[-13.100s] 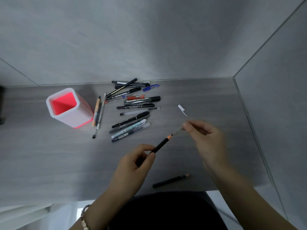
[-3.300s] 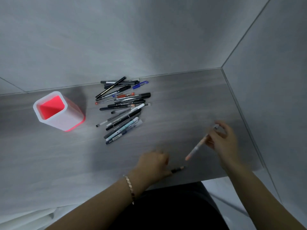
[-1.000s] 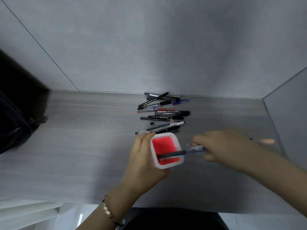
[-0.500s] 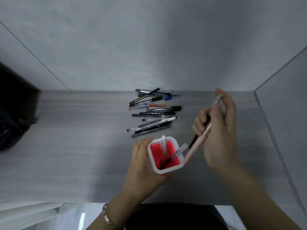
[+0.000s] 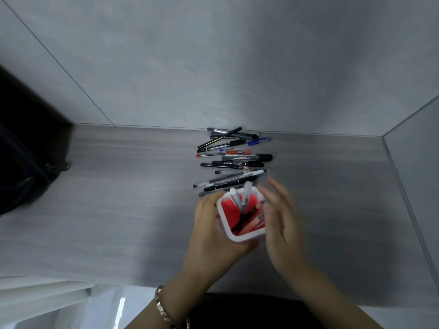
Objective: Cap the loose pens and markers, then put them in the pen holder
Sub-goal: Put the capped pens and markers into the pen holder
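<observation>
Several pens [image 5: 240, 207] already stand inside the pen holder [image 5: 247, 236], leaning toward its far side with their upper ends above the rim. The left hand [image 5: 209, 231] grasps the holder from its left side, fingers curled around the wall. I cannot tell whether the holder rests on the tabletop [image 5: 118, 198] or is lifted a little above it. The right hand [image 5: 282, 222] is just beside the right wall of the holder. Its grip is released, with the fingers straight and spread, and it holds nothing.

The coming move, in my judgement, depends on the pile of loose pens [image 5: 234, 160]. It lies beyond the holder, away from the person and close to the wall. The long axes of these pens run nearly from left to right, and a few are tilted. The right hand is free and nearer, so it seems the one to reach forward and take a pen across its barrel.

The nearest pens of the pile are partly hidden behind the far rim of the holder and the right fingertips. The right hand is blurred. Which pens in the pile lack a cap is hard to make out. At the left, a dark bag [image 5: 21, 167] is cut off by the edge.
</observation>
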